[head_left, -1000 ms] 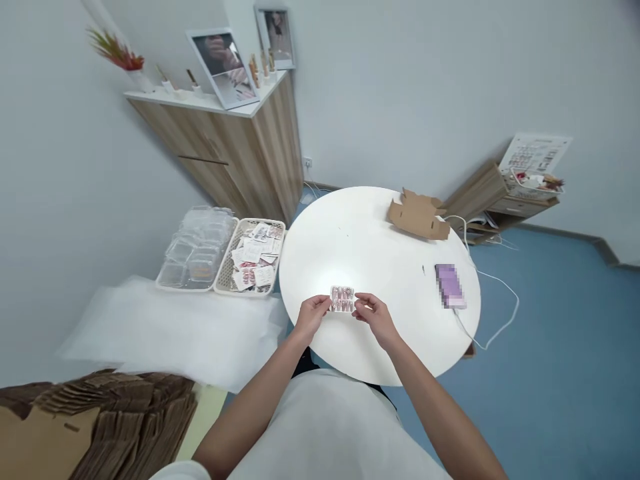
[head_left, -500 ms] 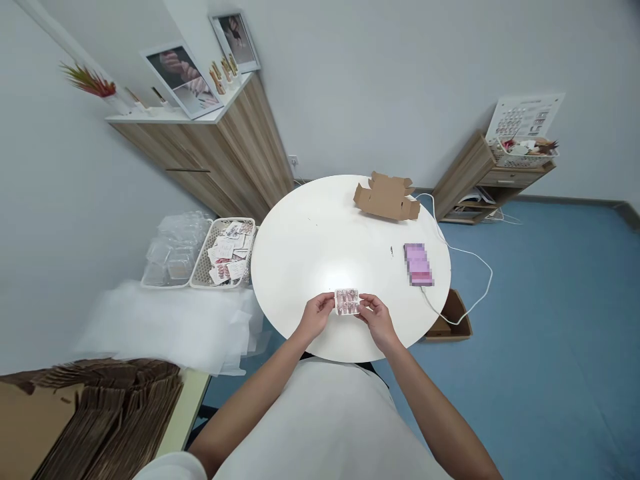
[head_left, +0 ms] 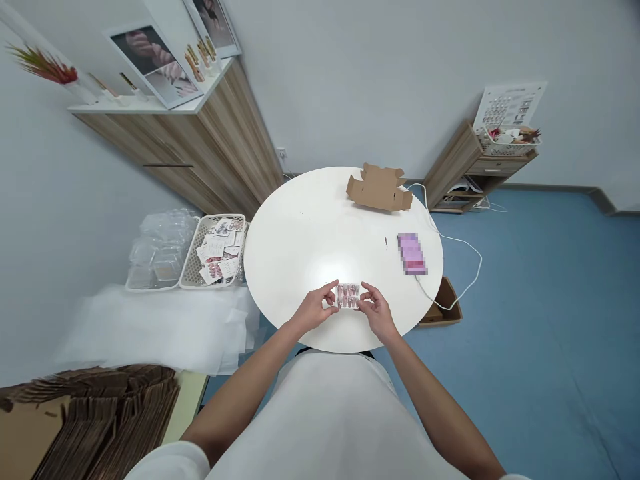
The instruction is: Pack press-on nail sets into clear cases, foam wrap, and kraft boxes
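Note:
A small white pack of press-on nails (head_left: 348,296), with two rows of pinkish glittery nails, is at the near part of the round white table (head_left: 280,247). My left hand (head_left: 318,307) has its thumb and index finger at the pack's left corners, the other fingers curled. At the right edge, my right hand (head_left: 377,312) grips the pack between thumb and fingers. Whether the pack rests on the table or is held just above it, I cannot tell.
An unfolded cardboard box (head_left: 380,188) lies at the table's back. A phone-like blurred device (head_left: 413,254) with a white cable (head_left: 470,250) is on the right. Left stand a basket of cards (head_left: 186,270), clear plastic boxes (head_left: 163,247) and flat cardboard (head_left: 110,427).
My left hand's fingers have spread from a pinch on the left edge to the pack's corners. My right index finger has moved up to the upper right corner. The camera view has shifted slightly.

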Available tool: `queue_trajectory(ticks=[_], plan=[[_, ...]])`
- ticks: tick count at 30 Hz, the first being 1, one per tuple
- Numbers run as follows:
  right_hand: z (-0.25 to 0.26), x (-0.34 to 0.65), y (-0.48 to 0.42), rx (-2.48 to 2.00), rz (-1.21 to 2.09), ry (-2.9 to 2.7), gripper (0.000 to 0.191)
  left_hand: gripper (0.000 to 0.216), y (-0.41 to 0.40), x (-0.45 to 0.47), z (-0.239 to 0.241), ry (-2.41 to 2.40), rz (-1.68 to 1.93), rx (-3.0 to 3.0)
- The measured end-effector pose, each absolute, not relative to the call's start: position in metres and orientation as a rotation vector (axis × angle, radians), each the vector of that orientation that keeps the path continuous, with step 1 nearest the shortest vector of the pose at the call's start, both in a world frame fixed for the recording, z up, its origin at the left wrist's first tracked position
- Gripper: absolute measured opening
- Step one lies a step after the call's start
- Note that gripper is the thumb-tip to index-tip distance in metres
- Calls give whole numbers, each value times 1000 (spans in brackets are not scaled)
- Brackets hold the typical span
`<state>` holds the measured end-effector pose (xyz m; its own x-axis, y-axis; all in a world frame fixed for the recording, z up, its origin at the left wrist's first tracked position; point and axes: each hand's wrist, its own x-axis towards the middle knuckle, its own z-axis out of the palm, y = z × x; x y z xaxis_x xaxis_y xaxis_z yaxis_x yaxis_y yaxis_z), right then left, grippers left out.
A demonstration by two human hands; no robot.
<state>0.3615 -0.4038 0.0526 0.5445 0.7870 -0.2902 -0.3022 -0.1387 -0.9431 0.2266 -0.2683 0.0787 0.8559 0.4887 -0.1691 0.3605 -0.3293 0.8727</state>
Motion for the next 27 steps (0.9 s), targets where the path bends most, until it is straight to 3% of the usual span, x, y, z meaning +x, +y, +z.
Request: queue_trajectory(ticks=[8,14,18,27], plan=[[42,363,-381,-1499,1124,-817,60,59,-256,205,58,753,228,1901],[30,335,-323,-1624,1096,-998,58,44,-227,164,34,996,355,1759],[14,304,-273,-1692,1104,-1053,57,47,-193,133,15,1076,382,1740],[-34,251,-192,-1869,1173,-1114,60,47,-119,94,-28,1218,179,1794]])
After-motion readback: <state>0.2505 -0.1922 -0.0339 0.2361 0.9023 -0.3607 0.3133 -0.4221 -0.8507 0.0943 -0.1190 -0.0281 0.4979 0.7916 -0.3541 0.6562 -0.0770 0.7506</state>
